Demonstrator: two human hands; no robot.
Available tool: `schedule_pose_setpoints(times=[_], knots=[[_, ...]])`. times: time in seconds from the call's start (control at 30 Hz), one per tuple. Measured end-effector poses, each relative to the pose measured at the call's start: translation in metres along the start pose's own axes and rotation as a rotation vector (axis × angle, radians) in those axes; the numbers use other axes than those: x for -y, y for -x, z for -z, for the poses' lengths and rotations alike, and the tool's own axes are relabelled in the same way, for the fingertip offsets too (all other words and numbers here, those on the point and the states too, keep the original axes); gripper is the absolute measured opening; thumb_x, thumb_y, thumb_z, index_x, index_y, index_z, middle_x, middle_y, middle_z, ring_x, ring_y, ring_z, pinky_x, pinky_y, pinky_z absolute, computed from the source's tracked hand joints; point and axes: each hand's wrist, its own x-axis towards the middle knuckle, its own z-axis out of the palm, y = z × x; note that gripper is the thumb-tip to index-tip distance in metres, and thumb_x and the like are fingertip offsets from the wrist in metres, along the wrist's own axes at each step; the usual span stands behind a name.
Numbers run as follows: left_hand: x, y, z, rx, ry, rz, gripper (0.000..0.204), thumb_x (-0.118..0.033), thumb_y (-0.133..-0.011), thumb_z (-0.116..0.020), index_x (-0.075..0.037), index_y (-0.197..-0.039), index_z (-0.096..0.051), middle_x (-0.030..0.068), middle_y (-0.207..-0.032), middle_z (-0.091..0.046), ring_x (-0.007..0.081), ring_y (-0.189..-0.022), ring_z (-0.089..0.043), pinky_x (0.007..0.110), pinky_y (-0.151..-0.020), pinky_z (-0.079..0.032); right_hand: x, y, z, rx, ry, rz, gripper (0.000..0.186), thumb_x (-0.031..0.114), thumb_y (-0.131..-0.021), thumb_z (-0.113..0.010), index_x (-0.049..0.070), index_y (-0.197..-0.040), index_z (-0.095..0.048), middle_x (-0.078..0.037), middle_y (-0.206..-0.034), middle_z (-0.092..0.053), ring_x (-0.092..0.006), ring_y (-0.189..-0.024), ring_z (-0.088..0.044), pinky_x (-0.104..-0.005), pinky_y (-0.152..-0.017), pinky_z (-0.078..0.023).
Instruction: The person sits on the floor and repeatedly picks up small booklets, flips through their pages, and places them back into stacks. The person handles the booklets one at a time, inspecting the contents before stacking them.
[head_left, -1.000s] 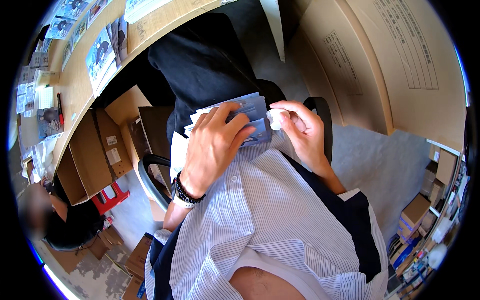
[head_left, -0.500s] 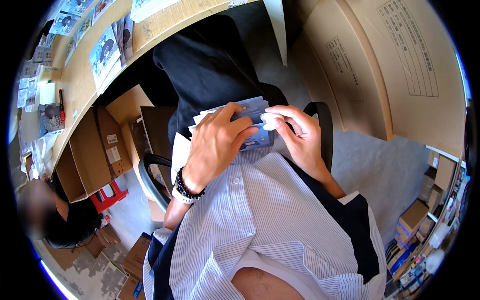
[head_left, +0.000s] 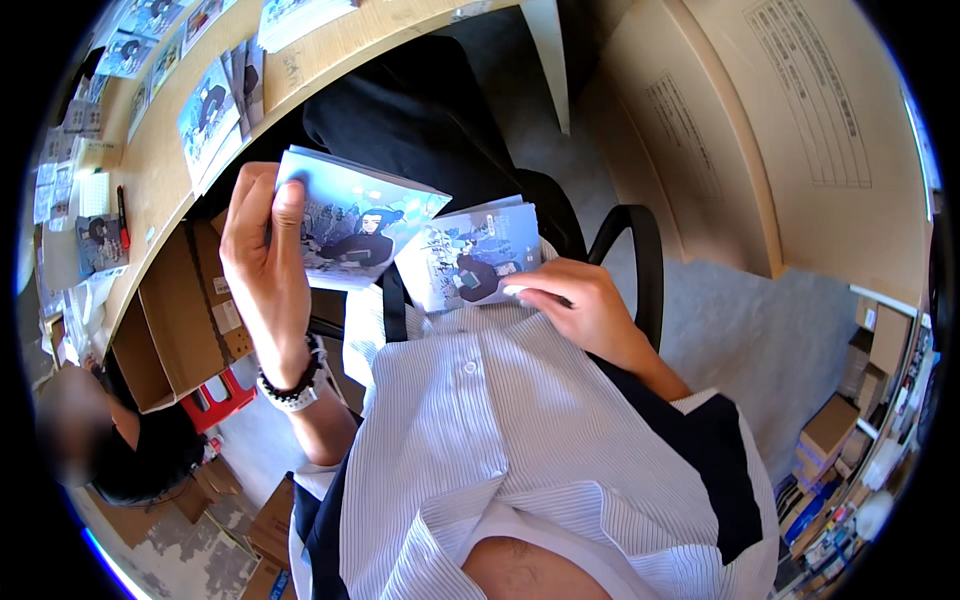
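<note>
While the person sits on a black chair [head_left: 640,260] beside the table [head_left: 160,170], the left hand [head_left: 265,265] is raised and closed on a thin bundle of illustrated cards [head_left: 355,225], thumb pressed on the printed face near the left edge and fingers behind. The right hand [head_left: 575,300] rests low against the striped shirt [head_left: 500,440], closed on a second stack [head_left: 475,255], fingertips pinching its lower right corner. The two sets lie just beside each other, the raised one overlapping the upper left corner of the lower one; whether they touch cannot be told. Both sets appear light, flat and glossy, so the sheets probably slide on one another and may fan out or slip if pinched loosely. They appear stiff enough to hold shape from one edge, yet corners likely crease under hard pressure. A sound grip is judged to be across a short edge, thumb on the face and fingers flat behind, squeezing the whole thickness so no sheet escapes. For the lower stack, a hold further in from the corner seems safer. More printed sheets [head_left: 205,120] lie on the table, with a red pen [head_left: 122,215] near its left end. An open carton [head_left: 175,320] stands under the table, another person [head_left: 110,450] crouches at lower left, and large cardboard panels [head_left: 760,130] lean at upper right.
</note>
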Motion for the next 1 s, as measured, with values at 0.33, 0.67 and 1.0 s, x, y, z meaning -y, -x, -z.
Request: schedule_pose_setpoints(times=[0.33, 0.67, 1.0], knots=[[0.003, 0.035, -0.055, 0.479, 0.1, -0.099, 0.032, -0.025, -0.099, -0.065, 0.006, -0.093, -0.071, 0.0127, -0.096, -0.064, 0.0255, -0.071, -0.065, 0.033, -0.063, -0.051, 0.007, -0.034, 0.041, -0.343, -0.137, -0.006, 0.019, 0.002, -0.093, -0.068, 0.0, -0.111, -0.073, -0.01, -0.092, -0.073, -0.0119, -0.077, -0.066, -0.0229, -0.069, -0.05], [0.011, 0.02, -0.054, 0.52, 0.117, -0.083, 0.031, -0.022, -0.101, -0.062, 0.006, -0.094, -0.072, 0.0135, -0.098, -0.063, 0.0247, -0.072, -0.065, 0.031, -0.064, -0.051, -0.011, -0.054, 0.017, -0.207, -0.162, 0.09, 0.014, 0.001, -0.092, -0.068, 0.001, -0.105, -0.072, -0.013, -0.1, -0.074, -0.0234, -0.091, -0.073, -0.0304, -0.079, -0.057], [0.022, 0.002, -0.046, 0.349, 0.116, -0.164, 0.04, 0.001, -0.089, -0.072, -0.009, -0.125, -0.057, 0.0113, -0.104, -0.066, 0.025, -0.084, -0.067, 0.033, -0.077, -0.055, 0.009, -0.025, 0.033, -0.144, -0.009, -0.055, 0.017, 0.0, -0.09, -0.069, 0.002, -0.106, -0.071, -0.011, -0.092, -0.072, -0.019, -0.074, -0.069, -0.028, -0.065, -0.053]])
